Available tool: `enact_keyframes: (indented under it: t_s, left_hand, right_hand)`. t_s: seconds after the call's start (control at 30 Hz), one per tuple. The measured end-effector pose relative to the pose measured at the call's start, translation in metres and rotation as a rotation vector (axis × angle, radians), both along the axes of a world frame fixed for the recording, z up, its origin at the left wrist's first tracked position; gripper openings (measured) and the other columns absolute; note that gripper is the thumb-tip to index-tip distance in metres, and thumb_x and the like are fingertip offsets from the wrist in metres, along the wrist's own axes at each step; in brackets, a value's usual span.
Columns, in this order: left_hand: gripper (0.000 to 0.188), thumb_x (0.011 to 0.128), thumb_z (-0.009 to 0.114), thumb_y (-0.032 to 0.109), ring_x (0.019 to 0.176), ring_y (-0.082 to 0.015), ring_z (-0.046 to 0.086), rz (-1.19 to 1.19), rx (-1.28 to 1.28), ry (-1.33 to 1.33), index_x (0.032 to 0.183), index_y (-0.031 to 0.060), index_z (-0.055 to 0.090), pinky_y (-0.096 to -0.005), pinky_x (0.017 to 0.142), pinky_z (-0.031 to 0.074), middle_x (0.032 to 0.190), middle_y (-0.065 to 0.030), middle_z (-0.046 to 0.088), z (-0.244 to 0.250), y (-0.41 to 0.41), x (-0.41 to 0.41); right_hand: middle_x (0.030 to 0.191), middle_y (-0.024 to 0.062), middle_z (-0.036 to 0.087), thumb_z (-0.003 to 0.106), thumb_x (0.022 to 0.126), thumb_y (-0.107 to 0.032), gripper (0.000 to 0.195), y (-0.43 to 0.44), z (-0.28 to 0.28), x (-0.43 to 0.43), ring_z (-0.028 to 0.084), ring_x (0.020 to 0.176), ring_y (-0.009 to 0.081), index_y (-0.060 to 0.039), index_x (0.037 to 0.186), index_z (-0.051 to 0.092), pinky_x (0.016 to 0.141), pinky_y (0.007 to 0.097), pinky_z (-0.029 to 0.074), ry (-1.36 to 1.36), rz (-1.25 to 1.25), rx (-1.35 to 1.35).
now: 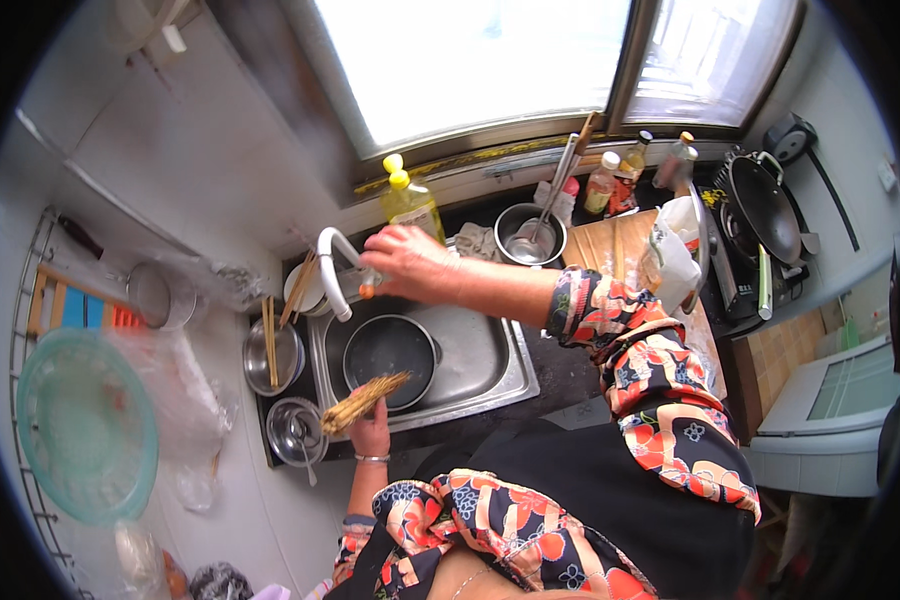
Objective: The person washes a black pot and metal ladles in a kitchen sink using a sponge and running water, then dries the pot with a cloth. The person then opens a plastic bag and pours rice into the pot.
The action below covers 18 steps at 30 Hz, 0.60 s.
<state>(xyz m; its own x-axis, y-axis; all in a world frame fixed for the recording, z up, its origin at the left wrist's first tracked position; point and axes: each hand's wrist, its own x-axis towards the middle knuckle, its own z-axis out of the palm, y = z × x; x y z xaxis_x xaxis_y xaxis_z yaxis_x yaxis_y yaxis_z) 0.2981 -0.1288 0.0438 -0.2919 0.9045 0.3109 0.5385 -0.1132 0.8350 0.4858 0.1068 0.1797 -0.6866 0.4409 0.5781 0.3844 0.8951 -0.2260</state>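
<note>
My left hand (pixel 373 433) grips a straw pot-scrubbing brush (pixel 364 403) at the near left of the sink (pixel 521 367). The brush's splayed end slants over the near rim of a dark round pan (pixel 386 352), which sits in the basin. My right hand (pixel 412 259) reaches across to the white curved tap (pixel 328 270), fingers bent at the base end of its spout. A small orange part (pixel 366 290) shows just below those fingers. The hand hides the tap's handle area, so its hold there is unclear. No water stream is discernible.
Left of the sink stand metal bowls (pixel 255 356) with chopsticks and a glass bowl (pixel 289 427). Behind are a yellow detergent bottle (pixel 420 206) and a saucepan (pixel 504 238) holding a ladle. A wooden board (pixel 592 240), bottles (pixel 600 184) and a wok (pixel 765 210) lie right.
</note>
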Motion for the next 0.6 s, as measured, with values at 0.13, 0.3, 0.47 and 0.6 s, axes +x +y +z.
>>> enact_keyframes:
  t_s: [0.13, 0.3, 0.47, 0.6]
  left_hand:
    - [0.033, 0.089, 0.066, 0.017, 0.103, -0.0249, 0.059, 0.062, -0.026, 0.084, 0.115, -0.0014, 0.057, -0.0356, 0.093, 0.044, 0.109, -0.012, 0.062, -0.002, -0.005, -0.009]
    - [0.039, 0.088, 0.068, 0.02, 0.104, -0.0275, 0.059, 0.058, -0.132, 0.004, 0.117, -0.0029, 0.056, -0.0365, 0.093, 0.044, 0.112, -0.014, 0.062, -0.021, 0.0, -0.019]
    - [0.025, 0.085, 0.066, 0.016, 0.097, -0.0281, 0.059, -0.098, 0.038, 0.088, 0.109, 0.0083, 0.063, -0.04, 0.084, 0.046, 0.109, -0.0089, 0.063, -0.008, 0.019, -0.005]
    - [0.037, 0.08, 0.069, 0.011, 0.096, -0.0276, 0.06, -0.203, 0.162, 0.355, 0.115, 0.0066, 0.058, -0.0366, 0.085, 0.048, 0.109, -0.0103, 0.061, 0.01, 0.011, -0.007]
  right_hand:
    - [0.113, 0.0126, 0.055, 0.076, 0.07, -0.021, 0.044, -0.038, -0.016, -0.007, 0.056, 0.102, 0.0325, -0.0086, 0.109, 0.058, 0.087, 0.0413, 0.049, -0.025, 0.219, -0.248]
    - [0.119, 0.0151, 0.052, 0.073, 0.074, -0.014, 0.053, -0.102, -0.07, -0.013, 0.055, 0.108, 0.0355, -0.0052, 0.122, 0.052, 0.087, 0.0409, 0.051, -0.037, 0.329, -0.588]
    - [0.117, 0.0158, 0.056, 0.074, 0.074, -0.009, 0.06, -0.134, -0.101, -0.009, 0.055, 0.109, 0.0355, -0.0067, 0.128, 0.049, 0.089, 0.04, 0.05, 0.115, 0.27, -0.673]
    - [0.112, 0.0148, 0.06, 0.075, 0.077, -0.012, 0.054, -0.14, -0.105, 0.016, 0.065, 0.087, 0.0248, -0.008, 0.127, 0.051, 0.075, 0.0344, 0.055, 0.11, 0.071, -0.897]
